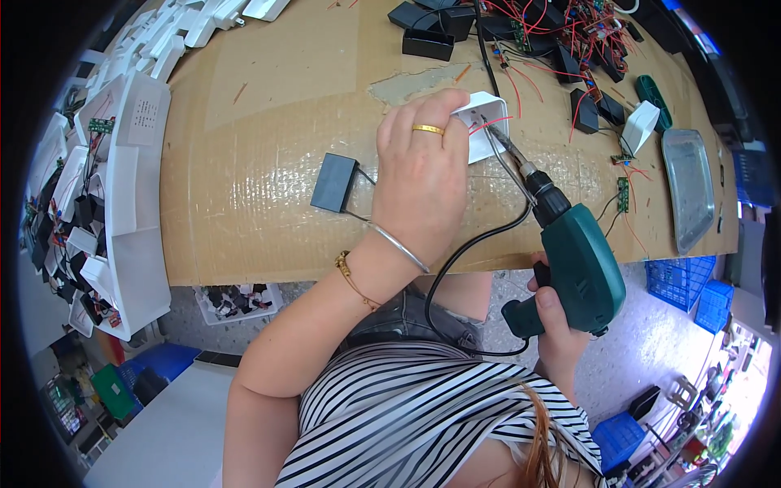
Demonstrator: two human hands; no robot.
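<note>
My left hand (423, 150) is closed on a small white plastic case (486, 104), its fingers over the case's left side. A red wire shows inside the case, whose open side faces right. In my right hand (561, 329) is a green pistol-shaped soldering gun (582, 268) with a black nose, a finger at its trigger. Its metal tip reaches into the case; whether it touches anything there is hard to see. Beside my left wrist lies a black box (333, 183) with black wires running under the hand.
Black housings (429, 44) and a heap of circuit boards with red wires (582, 28) lie at the far right. A metal tray (688, 191) sits near the right edge. On the left stands a white bin (138, 179) of parts. The gun's black cable (429, 301) loops before me.
</note>
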